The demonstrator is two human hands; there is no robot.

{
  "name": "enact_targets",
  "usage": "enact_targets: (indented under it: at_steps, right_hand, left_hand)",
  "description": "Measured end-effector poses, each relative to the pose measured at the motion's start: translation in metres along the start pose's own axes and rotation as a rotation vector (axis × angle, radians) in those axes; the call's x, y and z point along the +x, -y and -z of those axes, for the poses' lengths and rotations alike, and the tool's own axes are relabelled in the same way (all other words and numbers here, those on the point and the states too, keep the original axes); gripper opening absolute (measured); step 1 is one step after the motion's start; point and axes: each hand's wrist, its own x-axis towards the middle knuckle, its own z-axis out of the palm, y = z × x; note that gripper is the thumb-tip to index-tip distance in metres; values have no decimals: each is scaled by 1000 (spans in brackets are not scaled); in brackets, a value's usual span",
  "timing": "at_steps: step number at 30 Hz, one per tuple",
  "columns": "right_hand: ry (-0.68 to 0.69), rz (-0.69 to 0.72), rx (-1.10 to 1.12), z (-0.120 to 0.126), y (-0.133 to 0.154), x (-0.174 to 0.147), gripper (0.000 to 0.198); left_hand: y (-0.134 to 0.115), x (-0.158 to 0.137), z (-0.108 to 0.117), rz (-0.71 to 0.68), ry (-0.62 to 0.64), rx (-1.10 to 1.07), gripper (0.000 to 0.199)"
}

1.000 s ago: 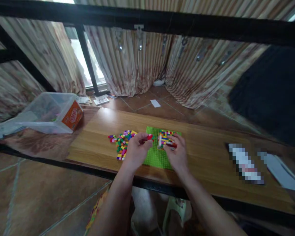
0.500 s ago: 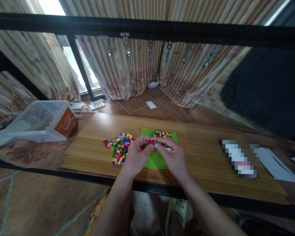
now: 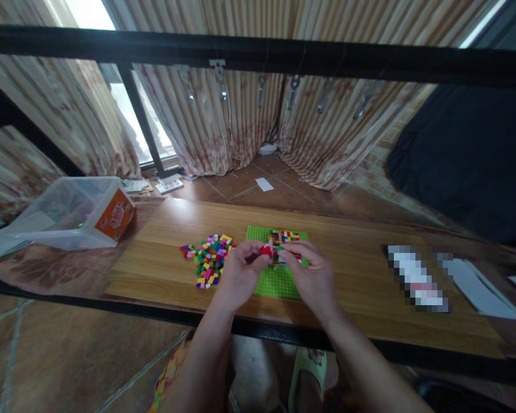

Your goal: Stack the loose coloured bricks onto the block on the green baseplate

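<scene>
Between the thumb and fingers of my left hand (image 3: 241, 275) is a red toy brick (image 3: 266, 250), over the left part of a green baseplate (image 3: 275, 285). My right hand (image 3: 310, 274) pinches a small green brick (image 3: 280, 250) just to the right of the red one, with a gap between the two. Behind my fingers, a block of multicoloured bricks (image 3: 289, 236) is set on the far part of the baseplate; my hands partly cover it. Left of my left hand lies a loose pile of mixed bricks (image 3: 210, 259).
A clear plastic bin (image 3: 73, 206) with an orange label stands at the table's left end. On the right are a pixelated object (image 3: 417, 278) and white papers (image 3: 484, 287). A black metal bar (image 3: 258, 53) with hanging clips crosses above the wooden tabletop (image 3: 155, 258).
My right hand has moved slightly to the right, away from my left, with the green brick in it. The red and green bricks, close together before, are now apart.
</scene>
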Motion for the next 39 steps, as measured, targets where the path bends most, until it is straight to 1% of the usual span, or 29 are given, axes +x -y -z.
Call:
enact_targets:
  at_steps: [3, 5, 8, 10, 12, 21, 29, 39]
  right_hand:
    - [11, -50, -70, 11, -11, 5, 11]
    - [55, -44, -163, 18, -17, 5, 14]
    - [153, -10, -307, 23, -22, 2, 17]
    - [212, 5, -351, 23, -24, -2, 16]
    - [238, 16, -361, 21, -26, -4, 15]
    - [186, 47, -363, 7, -32, -4, 11]
    - [141, 41, -375, 3, -35, -3, 11]
    - [127, 58, -424, 1, -34, -4, 14]
  left_hand:
    - [1, 2, 7, 6, -82, 6, 16]
    - [0, 3, 12, 18, -123, 20, 17]
    - [-1, 4, 16, 21, -148, 31, 18]
    - [-2, 4, 16, 19, -153, 28, 17]
    - [-2, 4, 15, 24, -154, 19, 18]
    - [0, 4, 14, 9, -156, 8, 16]
    - [2, 5, 16, 17, -158, 47, 17]
    - [5, 5, 16, 3, -155, 60, 15]
